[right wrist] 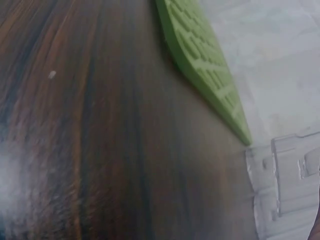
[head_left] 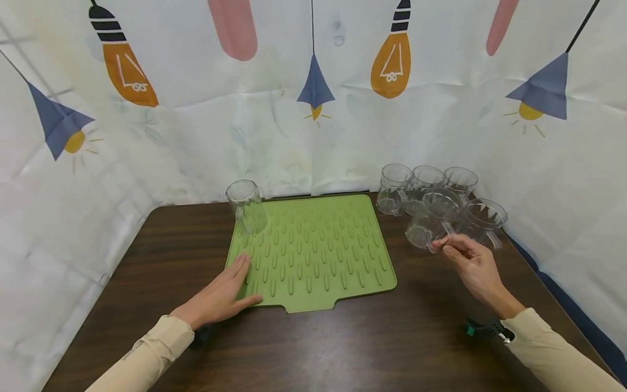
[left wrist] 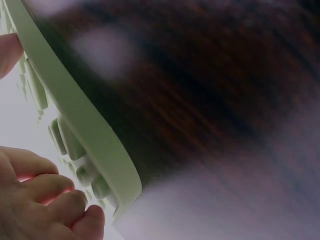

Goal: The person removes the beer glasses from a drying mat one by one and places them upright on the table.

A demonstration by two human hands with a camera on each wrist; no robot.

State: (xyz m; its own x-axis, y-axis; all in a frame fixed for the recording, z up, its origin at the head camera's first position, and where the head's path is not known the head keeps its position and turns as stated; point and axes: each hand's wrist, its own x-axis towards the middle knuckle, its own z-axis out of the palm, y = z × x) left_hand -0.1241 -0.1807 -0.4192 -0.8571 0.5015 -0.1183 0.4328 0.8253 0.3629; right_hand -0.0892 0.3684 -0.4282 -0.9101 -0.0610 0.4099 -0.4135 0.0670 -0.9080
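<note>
My left hand (head_left: 220, 294) lies with its fingers stretched over the left edge of a green drying mat (head_left: 318, 272). In the left wrist view the fingers (left wrist: 55, 200) show against the mat's raised ribs. My right hand (head_left: 472, 269) pinches the handle of a clear glass mug (head_left: 425, 223), the nearest of a group at the right. Only a sliver of that hand enters the right wrist view, beside clear mug walls (right wrist: 290, 185). Another clear glass mug (head_left: 249, 212) stands on the mat's far left corner, its handle towards me.
Behind and beside the held mug stand several more clear mugs, among them one at the back left (head_left: 392, 190) and one at the right (head_left: 482, 218), close together. The dark wooden table (head_left: 333, 348) ends at a white printed curtain (head_left: 196, 147) at the back and sides.
</note>
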